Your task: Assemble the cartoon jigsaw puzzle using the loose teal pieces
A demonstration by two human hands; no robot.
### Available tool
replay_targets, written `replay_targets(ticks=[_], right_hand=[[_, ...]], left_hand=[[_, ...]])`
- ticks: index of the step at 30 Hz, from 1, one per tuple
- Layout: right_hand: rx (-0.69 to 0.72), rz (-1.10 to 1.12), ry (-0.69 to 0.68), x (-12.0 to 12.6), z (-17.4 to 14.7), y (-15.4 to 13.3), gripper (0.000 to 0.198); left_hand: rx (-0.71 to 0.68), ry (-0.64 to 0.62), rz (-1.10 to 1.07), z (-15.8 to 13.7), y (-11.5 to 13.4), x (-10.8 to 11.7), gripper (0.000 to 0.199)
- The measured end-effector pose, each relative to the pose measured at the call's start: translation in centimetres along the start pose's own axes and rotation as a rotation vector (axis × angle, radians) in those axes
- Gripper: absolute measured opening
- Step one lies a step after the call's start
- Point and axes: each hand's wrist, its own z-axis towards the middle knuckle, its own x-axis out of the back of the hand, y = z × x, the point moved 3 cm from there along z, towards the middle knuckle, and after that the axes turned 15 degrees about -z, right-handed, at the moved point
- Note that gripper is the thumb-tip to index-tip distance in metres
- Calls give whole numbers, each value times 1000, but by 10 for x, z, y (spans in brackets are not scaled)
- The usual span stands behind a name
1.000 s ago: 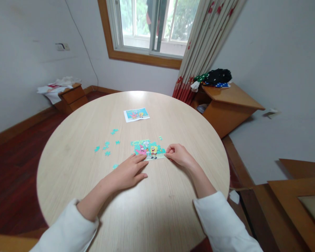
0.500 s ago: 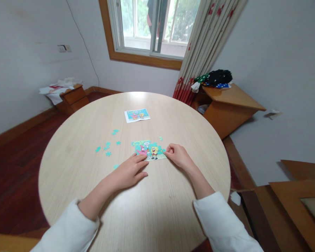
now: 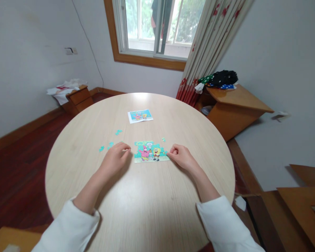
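The partly joined jigsaw puzzle [image 3: 147,153] lies on the table before me, with a pink, a pale and a yellow cartoon figure on teal. At its right edge my right hand [image 3: 181,156] is closed in a pinch on a small teal puzzle piece [image 3: 166,153], mostly covered by the fingertips. My left hand [image 3: 116,158] is off the puzzle, just left of it. Its fingers are curled toward the thumb, and whatever may be between them is hidden. Loose teal pieces [image 3: 102,148] lie beyond and left of this hand, which covers some of them.
A picture sheet [image 3: 140,116] with the same figures lies farther back on the round table [image 3: 147,203]. One loose piece [image 3: 163,139] sits above the puzzle's right side. A wooden cabinet [image 3: 238,99] with cloths stands past the table's right edge.
My left hand has lifted off the puzzle and moved left, its fingers going from spread to curled. My right hand keeps its pinch at the puzzle's right edge. The view has shifted slightly.
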Motion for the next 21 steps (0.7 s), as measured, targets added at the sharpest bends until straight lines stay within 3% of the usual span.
replay_targets(ticks=[3, 7, 13, 21], right_hand=[[16, -4, 13, -1, 0, 0, 14], [35, -16, 15, -3, 0, 0, 16], [37, -4, 21, -2, 0, -1, 16], [45, -21, 13, -5, 1, 1, 17]], left_hand=[[204, 232, 78, 5, -24, 30, 21], [379, 342, 183, 4, -51, 64, 21], [518, 290, 233, -2, -74, 84, 26], [533, 39, 228, -3, -92, 73, 35]])
